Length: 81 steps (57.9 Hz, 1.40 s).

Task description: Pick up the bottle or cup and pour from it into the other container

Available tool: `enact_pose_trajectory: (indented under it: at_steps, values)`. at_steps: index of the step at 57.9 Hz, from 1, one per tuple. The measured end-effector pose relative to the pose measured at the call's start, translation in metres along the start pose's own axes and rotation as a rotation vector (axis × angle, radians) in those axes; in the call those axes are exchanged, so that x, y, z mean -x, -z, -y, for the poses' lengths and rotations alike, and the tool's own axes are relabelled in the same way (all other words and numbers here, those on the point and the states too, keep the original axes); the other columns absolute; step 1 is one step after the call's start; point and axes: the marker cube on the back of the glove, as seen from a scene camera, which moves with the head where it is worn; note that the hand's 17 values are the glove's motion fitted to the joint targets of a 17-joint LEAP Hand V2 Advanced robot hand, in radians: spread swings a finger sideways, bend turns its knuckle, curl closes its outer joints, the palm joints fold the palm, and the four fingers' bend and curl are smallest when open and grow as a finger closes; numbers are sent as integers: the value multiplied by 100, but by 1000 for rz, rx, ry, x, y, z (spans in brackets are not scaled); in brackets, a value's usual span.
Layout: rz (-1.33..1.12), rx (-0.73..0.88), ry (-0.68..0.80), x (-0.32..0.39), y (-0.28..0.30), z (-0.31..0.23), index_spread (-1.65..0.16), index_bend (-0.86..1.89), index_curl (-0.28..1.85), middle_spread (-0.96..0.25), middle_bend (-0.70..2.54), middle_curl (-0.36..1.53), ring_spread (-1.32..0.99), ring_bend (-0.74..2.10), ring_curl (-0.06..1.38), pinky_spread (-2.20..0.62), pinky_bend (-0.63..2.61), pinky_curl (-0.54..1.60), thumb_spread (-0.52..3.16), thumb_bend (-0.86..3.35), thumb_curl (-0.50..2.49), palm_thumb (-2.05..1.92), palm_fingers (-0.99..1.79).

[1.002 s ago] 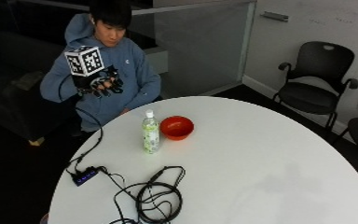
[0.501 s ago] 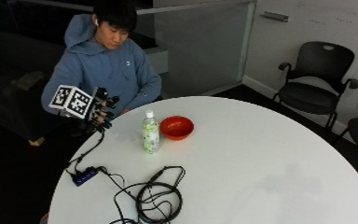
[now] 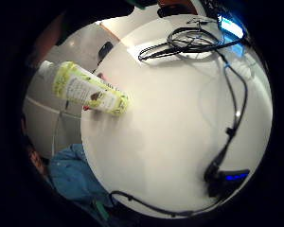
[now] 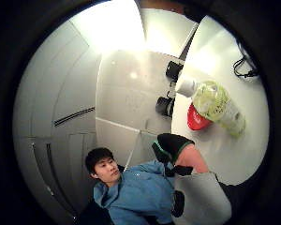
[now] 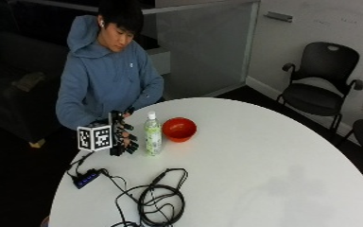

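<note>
Reaching in, the gloved hand [image 5: 124,139] sat fingers loosely curled, touching nothing, just beside the bottle [image 5: 152,134] by the bowl [image 5: 179,128] near the table's edge; I'd grab mid-label.

What we cannot make out

We can't tell whether the gloved right hand [image 5: 124,140] touches the bottle [image 5: 152,134]; its label print is unreadable to us, and the red bowl [image 4: 196,120] sits partly hidden behind it.

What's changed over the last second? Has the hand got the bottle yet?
The gloved right hand has come down from chest height to the table, right beside the bottle, but has not yet gripped it. The bottle and red bowl stayed put.
</note>
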Motion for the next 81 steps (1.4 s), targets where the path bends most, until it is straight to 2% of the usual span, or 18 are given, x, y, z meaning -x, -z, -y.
enact_pose_trajectory:
  at_steps: [28,43,53,58,72,81]
  values:
    - [142,-3,52,-13,-83,24,-38,10,12,11,20,29,24,62,30,32,82,30,83,-3,36,61,-1]
    - [166,-142,90,-10,-99,32,-31,9,11,15,28,33,19,70,31,28,89,31,82,-2,37,71,28]
    - [185,-256,83,-12,-102,36,-18,20,20,7,43,38,4,63,30,13,75,27,77,3,42,93,86]
    - [190,-289,72,-10,-104,41,-14,20,26,3,44,40,-6,60,32,4,66,26,68,3,47,101,102]
    - [146,-320,57,-7,-113,41,-12,17,35,-2,36,43,-16,51,37,-14,61,30,34,-3,58,107,114]
    - [-28,-236,54,13,-122,61,-12,18,38,-3,34,46,-17,48,40,-17,58,32,25,-4,61,106,117]
